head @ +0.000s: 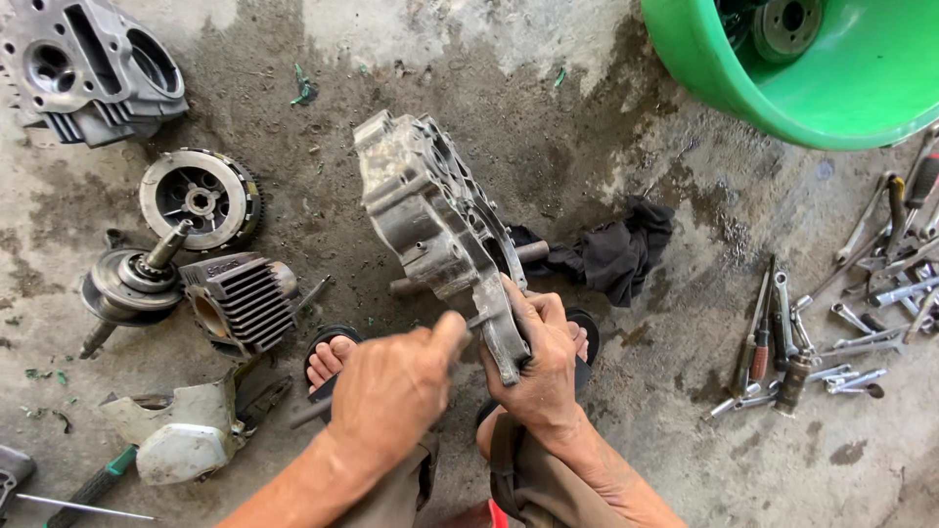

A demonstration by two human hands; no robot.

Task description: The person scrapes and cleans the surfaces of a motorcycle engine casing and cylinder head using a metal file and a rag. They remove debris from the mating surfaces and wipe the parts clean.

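Grimy grey cast-metal engine crankcase half [440, 230] stands on edge on the stained concrete floor [587, 127], just ahead of your sandalled feet. Your right hand [538, 367] clamps its fingers around the casing's lower edge; your left hand [391, 401] is closed on a thin dark tool (mostly hidden), thumb against the casing. Behind lies a crumpled black rag [616, 249].

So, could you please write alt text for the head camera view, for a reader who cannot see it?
A squatting person's right hand grips the lower edge of a grimy grey engine casing standing on stained concrete, while the left hand works at that edge. Engine parts lie to the left, including a finned cylinder; spanners and a green tub are to the right.
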